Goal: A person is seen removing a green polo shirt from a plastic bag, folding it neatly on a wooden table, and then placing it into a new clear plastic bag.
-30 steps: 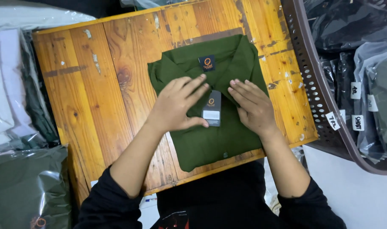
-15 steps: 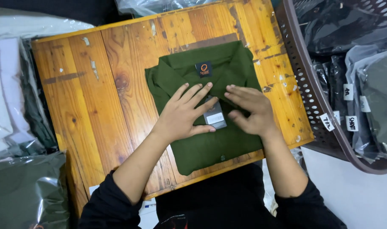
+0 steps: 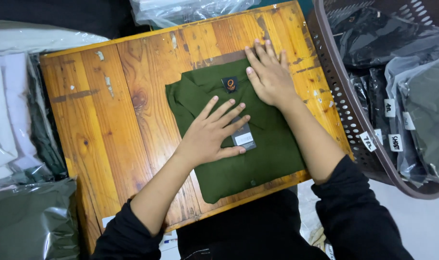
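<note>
A folded dark green shirt (image 3: 267, 159) lies on a small wooden table (image 3: 123, 110), collar toward the far edge. A dark collar label (image 3: 230, 84) and a grey hang tag (image 3: 243, 138) show on it. My left hand (image 3: 214, 132) rests flat on the shirt's middle, fingers spread, partly over the hang tag. My right hand (image 3: 270, 74) lies flat on the shirt's upper right corner near the collar, fingertips reaching the wood. Neither hand grips anything.
A brown perforated plastic basket (image 3: 347, 110) at the right holds bagged dark garments with white size labels. Bagged clothes (image 3: 26, 221) are stacked at the left, white and green. Clear plastic bags (image 3: 181, 12) lie past the table's far edge.
My right hand has slid from the shirt's middle up to its upper right corner. My left hand stays pressed on the middle. The view has shifted slightly.
</note>
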